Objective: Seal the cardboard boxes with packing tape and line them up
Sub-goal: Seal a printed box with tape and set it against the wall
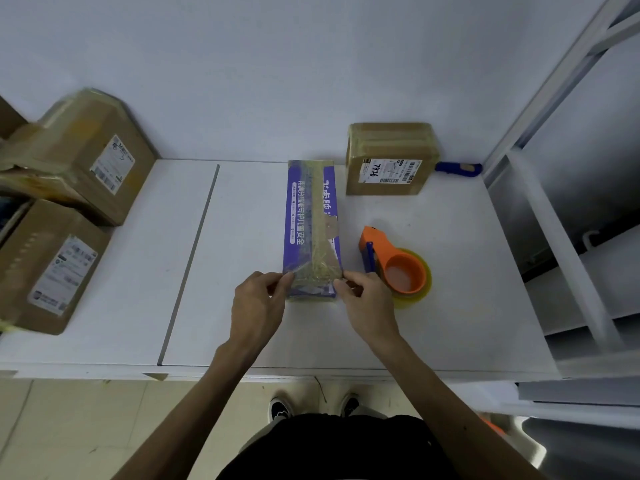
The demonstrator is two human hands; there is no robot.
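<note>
White desk (450,323): carries all items.

Landmark: long purple box (308,220), lying flat at mid-desk with one end toward the person. A strip of clear tape runs along its top.

Two large brown cardboard boxes, well to the left of the purple box: the upper box (86,157) rests tilted, and the lower box (45,268) sits nearer the desk's front edge. Both bear shipping labels.

Small taped cardboard box (388,161): just right of the purple box's far end, label facing forward.

Orange tape dispenser (394,261): right of the purple box's near end, close but apart.

Left hand (259,303): fingers curled, pinching the purple box's near left corner.

Right hand (367,299): fingers curled, pinching its near right corner.

Blue handle (457,168): far right of the purple box, beyond the small taped box.
</note>
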